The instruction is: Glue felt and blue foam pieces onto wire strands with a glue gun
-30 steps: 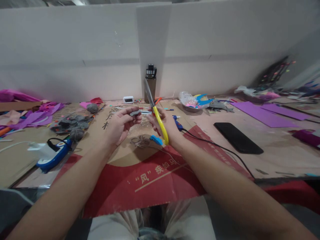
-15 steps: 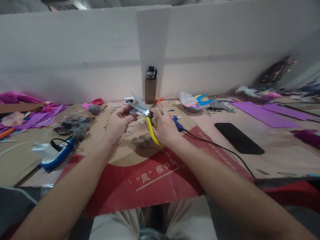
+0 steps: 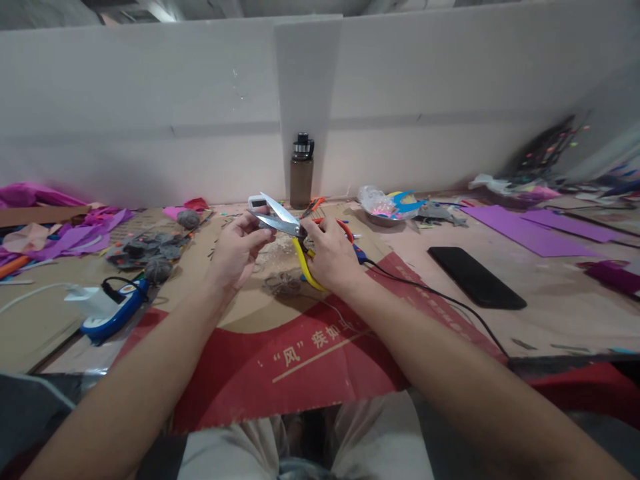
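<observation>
My right hand (image 3: 333, 257) is wrapped round the handles of a pair of scissors (image 3: 285, 213), one yellow and one orange-red. The blades are spread apart and point left. Close to the blade tips, my left hand (image 3: 236, 248) has its thumb and fingers drawn together in a pinch; whatever is between them is too small to make out. A tangle of grey-brown yarn (image 3: 284, 284) lies on the cardboard (image 3: 300, 393) below both hands. Behind my right hand a blue tool with a black cord (image 3: 359, 252) is partly hidden.
A dark bottle (image 3: 301, 177) stands against the white partition. To the right are a bowl (image 3: 387, 215) of small bits, purple sheets (image 3: 525, 230) and a black phone (image 3: 475, 277). On the left lie a blue power strip (image 3: 113, 320), grey wool pieces (image 3: 145, 250) and purple scraps (image 3: 90, 237).
The scissor blades have come slightly closer together, and the orange-red handle now shows beyond my right hand. My left hand has hardly moved.
</observation>
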Available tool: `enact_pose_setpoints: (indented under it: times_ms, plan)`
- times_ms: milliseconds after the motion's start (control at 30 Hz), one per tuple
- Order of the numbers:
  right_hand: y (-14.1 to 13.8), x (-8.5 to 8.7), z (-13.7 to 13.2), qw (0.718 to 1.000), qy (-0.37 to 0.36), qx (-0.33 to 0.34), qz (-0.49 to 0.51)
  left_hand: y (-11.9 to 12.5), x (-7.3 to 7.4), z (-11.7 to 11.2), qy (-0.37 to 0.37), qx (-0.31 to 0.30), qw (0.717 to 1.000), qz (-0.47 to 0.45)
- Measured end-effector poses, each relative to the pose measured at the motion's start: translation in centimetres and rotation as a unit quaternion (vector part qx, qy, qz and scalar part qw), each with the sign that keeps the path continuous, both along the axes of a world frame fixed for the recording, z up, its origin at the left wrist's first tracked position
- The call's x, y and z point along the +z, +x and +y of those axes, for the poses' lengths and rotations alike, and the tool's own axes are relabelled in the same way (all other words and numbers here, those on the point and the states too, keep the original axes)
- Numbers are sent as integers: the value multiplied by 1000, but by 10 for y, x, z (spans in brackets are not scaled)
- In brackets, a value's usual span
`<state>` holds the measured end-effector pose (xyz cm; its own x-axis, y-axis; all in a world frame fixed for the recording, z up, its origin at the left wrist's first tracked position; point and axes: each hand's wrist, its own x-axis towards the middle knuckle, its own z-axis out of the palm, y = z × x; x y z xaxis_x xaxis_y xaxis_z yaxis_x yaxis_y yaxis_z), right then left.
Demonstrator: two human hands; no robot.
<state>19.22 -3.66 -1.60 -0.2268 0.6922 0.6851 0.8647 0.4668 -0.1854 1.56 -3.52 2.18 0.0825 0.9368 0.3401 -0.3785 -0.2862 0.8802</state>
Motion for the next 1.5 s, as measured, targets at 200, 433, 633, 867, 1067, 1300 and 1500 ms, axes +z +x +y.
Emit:
enact_pose_setpoints:
  times_ms: [200,433,633,867,1067,1300,1500]
  plan:
    - [0,0,0,1000,0,0,-16,-1,-1,2,-12,-2,1000,-29]
    - [1,3,0,999,17,-7,-37,-2,1,3,-44,-29,998,-17]
    - [1,2,1,998,23,-18,-49,-5,3,2,-66,-21,997,-17]
    - [0,1,0,999,6,-22,-46,-5,5,0,-98,-23,994,-30]
    - [0,2,-2,999,4,-26,-39,-6,3,4,-131,-61,987,-63]
    - [1,-3,12,977,-76,98,175,-7,-2,8,-100,11,994,-36]
    - [0,-2,15,953,-101,126,256,-8,-3,7,-54,46,997,-10]
